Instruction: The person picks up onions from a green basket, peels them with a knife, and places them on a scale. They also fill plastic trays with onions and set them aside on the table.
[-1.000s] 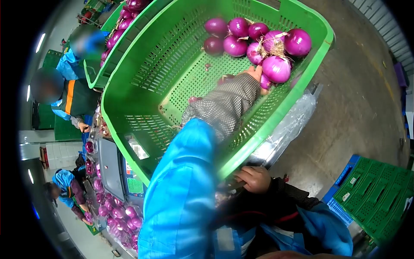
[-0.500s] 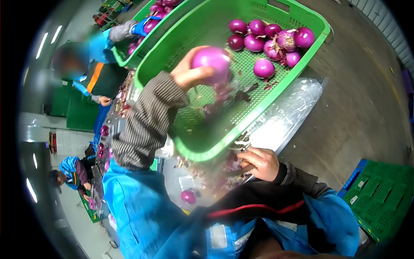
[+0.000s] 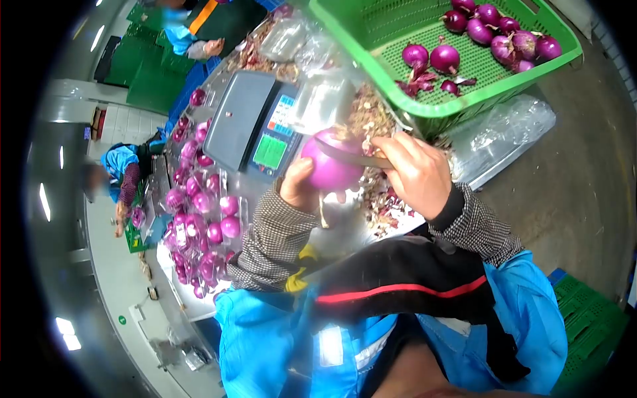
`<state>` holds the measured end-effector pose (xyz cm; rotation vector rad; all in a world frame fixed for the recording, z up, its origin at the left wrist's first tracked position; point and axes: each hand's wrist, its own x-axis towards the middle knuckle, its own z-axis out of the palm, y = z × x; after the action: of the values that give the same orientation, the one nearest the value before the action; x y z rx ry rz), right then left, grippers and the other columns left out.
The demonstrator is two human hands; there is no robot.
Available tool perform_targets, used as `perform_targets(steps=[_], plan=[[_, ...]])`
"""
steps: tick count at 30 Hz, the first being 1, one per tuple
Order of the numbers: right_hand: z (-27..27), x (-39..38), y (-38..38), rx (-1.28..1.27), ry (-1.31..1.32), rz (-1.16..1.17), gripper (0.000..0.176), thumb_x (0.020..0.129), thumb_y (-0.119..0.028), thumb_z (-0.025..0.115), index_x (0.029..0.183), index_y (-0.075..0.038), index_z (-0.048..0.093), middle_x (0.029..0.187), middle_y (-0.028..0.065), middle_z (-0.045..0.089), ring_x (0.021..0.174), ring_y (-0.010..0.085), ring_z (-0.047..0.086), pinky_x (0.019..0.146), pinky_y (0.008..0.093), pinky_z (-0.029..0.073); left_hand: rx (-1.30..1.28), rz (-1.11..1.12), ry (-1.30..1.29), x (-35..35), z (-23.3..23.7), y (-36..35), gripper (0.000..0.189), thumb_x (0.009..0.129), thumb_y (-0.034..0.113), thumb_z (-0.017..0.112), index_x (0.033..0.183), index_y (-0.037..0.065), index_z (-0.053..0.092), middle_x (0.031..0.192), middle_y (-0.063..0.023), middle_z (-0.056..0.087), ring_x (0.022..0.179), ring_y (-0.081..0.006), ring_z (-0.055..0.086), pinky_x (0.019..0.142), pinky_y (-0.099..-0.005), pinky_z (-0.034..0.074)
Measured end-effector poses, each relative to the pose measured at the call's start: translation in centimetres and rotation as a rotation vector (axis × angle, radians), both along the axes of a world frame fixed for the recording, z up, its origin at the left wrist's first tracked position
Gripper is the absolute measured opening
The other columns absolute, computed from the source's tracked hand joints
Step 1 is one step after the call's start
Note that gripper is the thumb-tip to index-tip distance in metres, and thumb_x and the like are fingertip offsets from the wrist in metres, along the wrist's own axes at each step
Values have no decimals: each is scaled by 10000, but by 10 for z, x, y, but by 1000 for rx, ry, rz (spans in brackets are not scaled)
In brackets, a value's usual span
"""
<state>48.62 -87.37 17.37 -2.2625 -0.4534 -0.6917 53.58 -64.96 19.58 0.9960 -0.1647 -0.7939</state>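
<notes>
My left hand (image 3: 298, 189) grips a large red onion (image 3: 330, 174) from its left side, the thumb against its skin. In my right hand (image 3: 421, 174) is a knife (image 3: 358, 159), its blade lying across the upper part of the onion. Dry papery bits show at the onion's top end. Below and behind my right hand, onion peelings (image 3: 378, 215) are scattered over the metal table. The knife's handle is hidden in my fingers.
A green crate (image 3: 458, 109) holds several red onions (image 3: 524, 43). Beside it lie clear plastic bags (image 3: 514, 126). A weighing scale (image 3: 240, 119), clear trays (image 3: 324, 99) and many packed onions (image 3: 192, 225) cover the table's left. Two other people work farther left.
My left hand has brought the onion out of the crate toward my body. My right hand has risen with the knife to meet it. The view has shifted left, showing the scale.
</notes>
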Motion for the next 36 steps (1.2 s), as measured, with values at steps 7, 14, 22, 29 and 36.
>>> perform_targets(steps=[7, 14, 22, 29, 36], plan=[[-14, -6, 35, -105, -20, 72, 197, 801, -80, 635, 997, -58, 630, 858, 72, 622, 756, 214, 649, 636, 329, 528, 3, 46, 68, -44, -22, 38, 812, 783, 496, 665, 1380, 23, 382, 1088, -210, 621, 734, -269, 685, 556, -301, 574], [-108, -3, 14, -21, 318, -128, 362, 826, -2, 590, 1182, -63, 613, 1087, 124, 678, 886, 313, 683, 732, 369, 556, 3, 35, -100, -54, -22, 56, 834, 744, 487, 693, 1372, 30, 390, 1167, -184, 580, 955, -279, 639, 744, -346, 563], [-32, -31, 49, 437, 587, 280, 621, 851, -255, 692, 1398, -94, 444, 1040, 129, 650, 831, 199, 643, 755, 348, 538, 259, 109, -26, -43, -53, 51, 731, 923, 530, 514, 1434, 59, 286, 1183, -208, 571, 710, -256, 666, 564, -315, 584], [-78, -26, 57, 1306, 1243, 492, 542, 991, -535, 458, 1286, -83, 511, 716, -7, 566, 514, 45, 448, 440, 221, 360, 577, 96, -787, -42, -56, 38, 1052, 665, 120, 831, 1503, 22, 202, 1354, -153, 456, 1260, -260, 485, 1073, -374, 394], [-66, -29, 47, 358, 323, 33, 126, 918, -128, 583, 1002, -41, 619, 793, 65, 607, 698, 195, 631, 605, 327, 504, 321, 239, -292, -40, -69, 49, 761, 765, 127, 754, 1392, 7, 339, 1291, -145, 520, 1165, -226, 554, 1001, -383, 457]])
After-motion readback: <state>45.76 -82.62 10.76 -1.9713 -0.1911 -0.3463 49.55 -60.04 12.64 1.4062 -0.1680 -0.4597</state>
